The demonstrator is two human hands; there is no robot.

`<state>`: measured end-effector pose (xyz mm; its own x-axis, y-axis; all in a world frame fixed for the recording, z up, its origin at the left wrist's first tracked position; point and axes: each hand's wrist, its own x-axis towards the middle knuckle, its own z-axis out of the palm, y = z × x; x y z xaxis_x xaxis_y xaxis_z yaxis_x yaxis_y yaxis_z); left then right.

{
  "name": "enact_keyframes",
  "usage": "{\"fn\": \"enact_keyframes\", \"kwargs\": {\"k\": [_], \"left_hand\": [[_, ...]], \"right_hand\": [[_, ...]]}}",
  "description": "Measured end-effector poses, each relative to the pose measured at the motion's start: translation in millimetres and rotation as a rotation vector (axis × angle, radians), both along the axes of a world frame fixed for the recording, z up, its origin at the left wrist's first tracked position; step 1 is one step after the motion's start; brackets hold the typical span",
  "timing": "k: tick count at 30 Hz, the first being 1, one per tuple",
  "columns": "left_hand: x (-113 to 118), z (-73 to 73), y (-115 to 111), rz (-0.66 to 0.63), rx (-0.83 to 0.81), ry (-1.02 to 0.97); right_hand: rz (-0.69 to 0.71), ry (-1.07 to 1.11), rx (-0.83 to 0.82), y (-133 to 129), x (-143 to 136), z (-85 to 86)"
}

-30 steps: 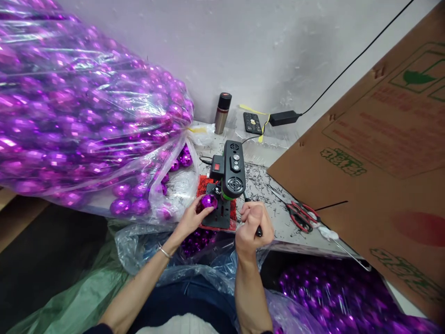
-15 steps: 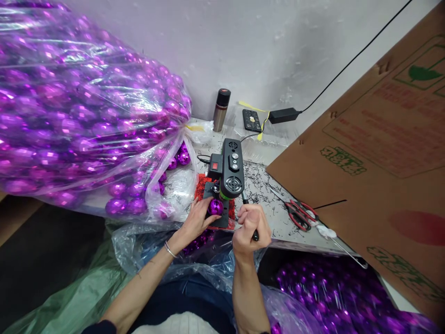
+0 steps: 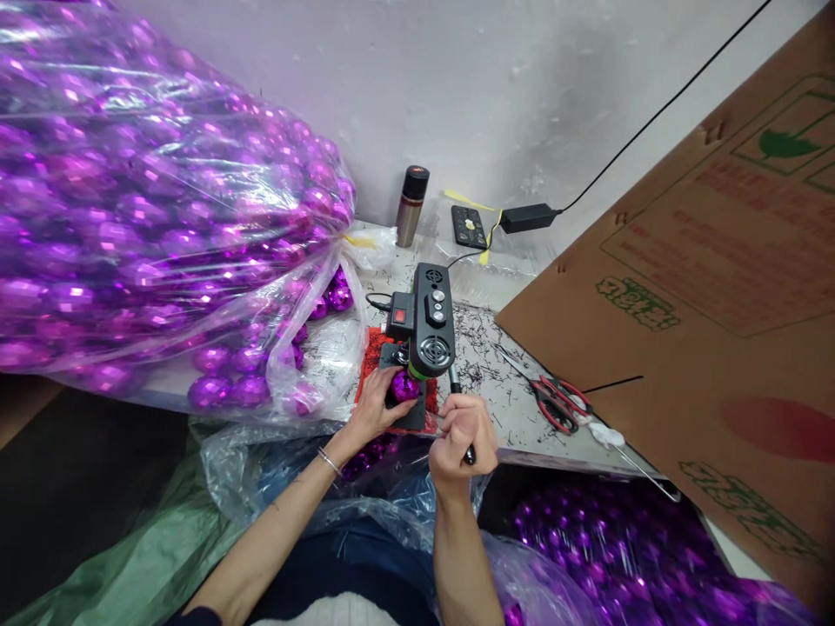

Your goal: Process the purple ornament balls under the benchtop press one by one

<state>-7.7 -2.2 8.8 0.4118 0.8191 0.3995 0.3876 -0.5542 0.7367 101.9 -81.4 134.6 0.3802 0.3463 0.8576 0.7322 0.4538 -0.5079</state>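
Observation:
Between the thumb and fingers of my left hand [image 3: 378, 404] is a shiny purple ball [image 3: 404, 386], held on the dark base plate [image 3: 414, 416] of a small black bench machine [image 3: 434, 317]. The machine's head sits over the ball and hides its top. My right hand [image 3: 462, 435] is wrapped round the black-ended lever [image 3: 455, 378] that sticks out from the machine's right side. A red mat [image 3: 369, 348] lies under the machine.
A big clear bag of purple balls [image 3: 150, 209] fills the left. Behind stand a flask [image 3: 410, 209], a phone [image 3: 468, 226] and a power adapter [image 3: 527, 217]. Scissors [image 3: 554, 402] lie before a cardboard box [image 3: 718, 304]. Dark scraps litter the tabletop. More purple balls [image 3: 619, 548] are lower right.
My right hand has moved slightly down and toward me with the lever. The machine's head sits lower over the ball, covering more of it. My left hand keeps its hold.

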Motion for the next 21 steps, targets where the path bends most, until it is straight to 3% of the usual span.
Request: {"fn": "enact_keyframes", "kwargs": {"k": [5,8,21], "left_hand": [[-1,-0.7,1,-0.008,-0.002,-0.014],[-1,-1.7,1,-0.008,0.004,-0.025],[0,-3.8,3,-0.012,0.023,-0.033]], "right_hand": [[-0.039,-0.033,0.067,3,-2,-38.3],[-0.055,-0.017,0.08,5,-3,-50.2],[0.003,-0.004,0.141,11,0,-55.1]]}}
